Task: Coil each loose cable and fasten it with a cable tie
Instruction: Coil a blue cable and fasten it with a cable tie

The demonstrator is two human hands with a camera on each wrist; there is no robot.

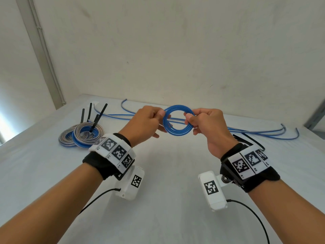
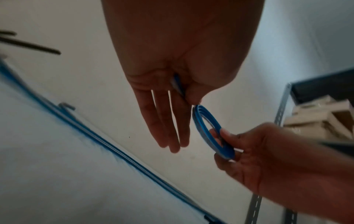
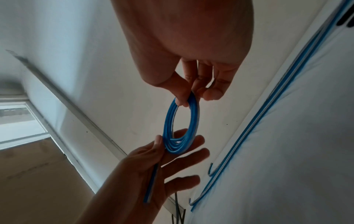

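Note:
A small blue cable coil is held in the air above the white table, between both hands. My left hand pinches its left side with thumb and forefinger, the other fingers straight; the cable's free end runs down along the palm. My right hand pinches the coil's right side with thumb and curled fingers. In the left wrist view the coil shows edge-on. In the right wrist view the coil hangs between thumb and fingers. Loose black cable ties lie behind my right wrist.
Two tied coils with black tie tails sticking up lie at the left of the table. Long loose blue and grey cables stretch across the far side near the wall. A metal shelf with boxes stands to the right.

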